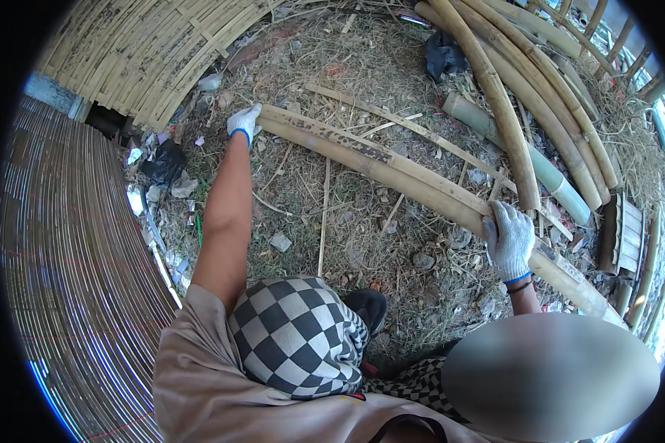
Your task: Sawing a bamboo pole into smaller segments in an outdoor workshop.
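Observation:
A long, pale yellow bamboo pole (pixel 414 183) slants across the middle, from the upper left down to the lower right. Dark speckles run along part of its upper face. White knit gloves with blue cuffs cover both my hands. At the pole's left end, my left hand (pixel 245 123) is closed around the tip with the arm stretched out. My right hand (pixel 511 240) grips the pole farther along, fingers wrapped over its far side. Beyond that hand the pole runs on toward the right edge. Thin bamboo strips (pixel 414 131) lie on the ground behind the pole.
Several thick bamboo poles (pixel 547 111) are piled at the upper right, beside a greenish one (pixel 524 153). Slatted bamboo panels (pixel 148 59) stand at the upper left, with a dark slatted one (pixel 74 258) below. Rubble, dry grass and black plastic (pixel 166 162) litter the ground.

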`<control>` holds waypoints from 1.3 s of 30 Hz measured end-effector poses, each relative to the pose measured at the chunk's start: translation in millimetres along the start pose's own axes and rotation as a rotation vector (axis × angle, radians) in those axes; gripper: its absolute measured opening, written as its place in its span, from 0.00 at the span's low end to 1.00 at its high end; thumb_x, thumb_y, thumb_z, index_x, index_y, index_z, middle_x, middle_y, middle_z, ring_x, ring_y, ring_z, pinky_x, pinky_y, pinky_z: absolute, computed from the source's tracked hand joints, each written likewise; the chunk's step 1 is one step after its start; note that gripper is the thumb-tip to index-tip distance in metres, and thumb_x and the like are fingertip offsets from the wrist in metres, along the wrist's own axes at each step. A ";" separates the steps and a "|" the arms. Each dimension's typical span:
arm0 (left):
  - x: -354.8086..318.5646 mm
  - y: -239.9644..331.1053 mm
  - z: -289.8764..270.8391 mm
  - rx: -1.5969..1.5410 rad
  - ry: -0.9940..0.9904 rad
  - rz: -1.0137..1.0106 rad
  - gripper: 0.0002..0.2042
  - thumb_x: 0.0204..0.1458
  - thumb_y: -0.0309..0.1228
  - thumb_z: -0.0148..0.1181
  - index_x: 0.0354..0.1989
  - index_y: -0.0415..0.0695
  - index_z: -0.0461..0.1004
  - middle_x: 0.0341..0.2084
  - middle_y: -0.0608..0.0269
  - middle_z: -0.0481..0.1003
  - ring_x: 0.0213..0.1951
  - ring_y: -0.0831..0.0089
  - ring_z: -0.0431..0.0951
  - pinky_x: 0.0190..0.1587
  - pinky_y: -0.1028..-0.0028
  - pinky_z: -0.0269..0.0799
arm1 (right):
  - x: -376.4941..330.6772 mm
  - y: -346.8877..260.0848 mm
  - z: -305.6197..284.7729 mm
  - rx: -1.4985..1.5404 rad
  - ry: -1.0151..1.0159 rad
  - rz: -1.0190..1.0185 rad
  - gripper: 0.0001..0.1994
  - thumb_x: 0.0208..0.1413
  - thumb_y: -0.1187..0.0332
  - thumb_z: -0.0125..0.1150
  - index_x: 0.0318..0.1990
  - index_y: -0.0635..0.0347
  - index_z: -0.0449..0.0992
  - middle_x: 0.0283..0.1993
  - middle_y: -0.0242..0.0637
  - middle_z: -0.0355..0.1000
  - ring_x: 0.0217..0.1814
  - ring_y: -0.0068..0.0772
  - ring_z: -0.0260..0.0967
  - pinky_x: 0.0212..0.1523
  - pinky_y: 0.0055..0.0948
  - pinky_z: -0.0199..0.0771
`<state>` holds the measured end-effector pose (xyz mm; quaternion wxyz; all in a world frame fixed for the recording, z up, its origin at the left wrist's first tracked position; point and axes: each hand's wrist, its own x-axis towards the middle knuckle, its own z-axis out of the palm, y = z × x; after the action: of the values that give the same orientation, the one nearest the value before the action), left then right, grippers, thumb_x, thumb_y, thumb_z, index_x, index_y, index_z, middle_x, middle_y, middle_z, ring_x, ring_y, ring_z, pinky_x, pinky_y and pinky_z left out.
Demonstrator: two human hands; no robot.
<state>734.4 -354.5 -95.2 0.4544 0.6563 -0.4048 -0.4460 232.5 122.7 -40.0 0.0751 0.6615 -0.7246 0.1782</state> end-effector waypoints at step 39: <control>-34.2 -18.6 22.3 0.604 0.685 0.533 0.35 0.52 0.55 0.70 0.60 0.39 0.75 0.54 0.41 0.76 0.53 0.51 0.77 0.60 0.54 0.72 | 23.8 -42.1 19.5 -0.098 -0.049 -0.063 0.37 0.40 0.58 0.78 0.60 0.58 0.70 0.50 0.42 0.74 0.50 0.46 0.75 0.50 0.46 0.72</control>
<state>706.1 -322.9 -109.7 0.4491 0.7404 -0.4963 0.0615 273.7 91.0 -43.2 0.0952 0.6838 -0.7129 0.1235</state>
